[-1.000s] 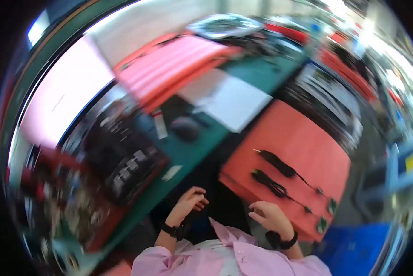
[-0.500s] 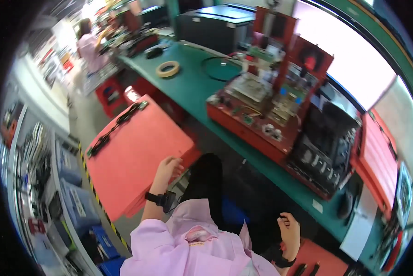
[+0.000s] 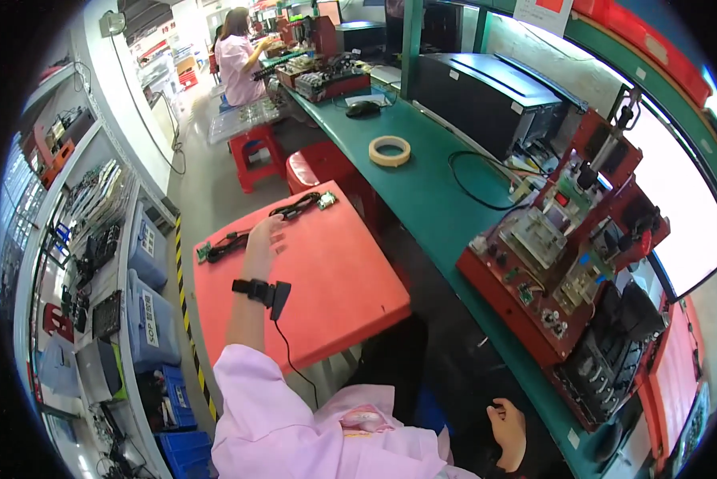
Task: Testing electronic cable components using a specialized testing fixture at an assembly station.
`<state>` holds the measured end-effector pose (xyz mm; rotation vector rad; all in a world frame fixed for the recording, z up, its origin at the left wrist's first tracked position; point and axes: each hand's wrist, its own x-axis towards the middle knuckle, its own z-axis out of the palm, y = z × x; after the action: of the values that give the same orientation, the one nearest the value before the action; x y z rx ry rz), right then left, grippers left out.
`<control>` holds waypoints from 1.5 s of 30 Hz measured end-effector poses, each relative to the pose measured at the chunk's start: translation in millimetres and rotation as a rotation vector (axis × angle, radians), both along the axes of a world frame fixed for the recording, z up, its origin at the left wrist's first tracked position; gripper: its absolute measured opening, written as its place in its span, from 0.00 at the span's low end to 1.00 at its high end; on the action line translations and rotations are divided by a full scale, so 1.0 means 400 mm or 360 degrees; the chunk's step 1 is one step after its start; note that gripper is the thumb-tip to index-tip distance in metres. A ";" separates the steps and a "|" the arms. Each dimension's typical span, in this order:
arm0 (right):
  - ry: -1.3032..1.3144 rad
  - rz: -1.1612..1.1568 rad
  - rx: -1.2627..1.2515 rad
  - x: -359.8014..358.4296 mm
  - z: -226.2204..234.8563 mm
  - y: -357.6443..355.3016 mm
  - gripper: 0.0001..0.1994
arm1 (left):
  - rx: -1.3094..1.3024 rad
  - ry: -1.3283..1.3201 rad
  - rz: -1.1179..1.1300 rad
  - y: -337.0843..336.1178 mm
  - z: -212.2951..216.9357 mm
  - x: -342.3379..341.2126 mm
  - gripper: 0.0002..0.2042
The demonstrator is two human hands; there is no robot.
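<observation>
1. Since half a second ago, the left hand (image 3: pixel 264 238) has moved from the near edge of the red stack (image 3: pixel 318 275) out across its top to the cables at the far edge; the view has swung too, bringing more of the aisle and bench into sight.
2. Nearest the body, the right hand (image 3: pixel 508 425) hangs low beside the bench edge, fingers loosely curled, nothing visible in them.
3. Farther out, the left forearm, with a black wristband (image 3: pixel 251 288), stretches over the stack. The left fingers look spread and slightly bent, not closed round anything; whether they touch a cable I cannot tell.
4. Two black bundled cables lie along the stack's far edge: the left cable (image 3: pixel 229 242), ending in a small green board (image 3: pixel 204 253), and the right cable (image 3: pixel 299 207), with another board (image 3: pixel 326 199). The hand is between them, closer to the right one.
5. The step in hand looks like a reach for a cable. Picking up would call for closing the fingers round the bundle and keeping the dangling board from snagging.
6. Right of the stack, the green bench (image 3: pixel 430 207) carries a red-based fixture (image 3: pixel 498 319) and, farther along, a tape roll (image 3: pixel 389 160).
7. Farthest, a co-worker (image 3: pixel 237 68) in pink sits at the bench.
</observation>
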<state>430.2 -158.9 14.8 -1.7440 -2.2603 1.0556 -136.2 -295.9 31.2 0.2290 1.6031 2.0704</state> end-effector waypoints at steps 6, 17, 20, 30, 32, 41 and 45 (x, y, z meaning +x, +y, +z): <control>-0.0073 0.0091 -0.0239 -0.093 -0.012 -0.024 0.16 | -0.1970 0.1048 -0.0064 0.017 -0.254 -0.360 0.18; -0.0141 0.0100 -0.0189 -0.108 -0.005 -0.042 0.18 | -0.2618 0.1654 0.0247 0.079 -0.203 -0.259 0.14; -0.0124 0.0139 -0.0205 -0.120 -0.004 -0.041 0.17 | -0.2285 0.1566 0.0026 0.050 -0.175 -0.268 0.13; 0.0422 0.0540 -0.0007 -0.193 0.173 0.021 0.12 | -0.0355 0.0801 -0.0354 0.049 0.176 -0.010 0.10; 0.0794 0.0545 -0.0112 -0.226 0.232 0.034 0.13 | -0.0165 0.0677 -0.0383 0.038 0.206 0.077 0.09; 0.1619 0.0500 -0.0416 -0.401 0.360 0.156 0.27 | 0.0309 0.0353 -0.0734 0.059 0.241 0.454 0.08; 0.1324 0.0624 -0.0324 -0.406 0.358 0.168 0.20 | 0.0585 0.0268 -0.0906 0.080 0.221 0.525 0.09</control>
<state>267.8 -91.9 158.0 -0.6527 -1.9795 1.7154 73.8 -263.7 119.5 0.8964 1.0550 1.8951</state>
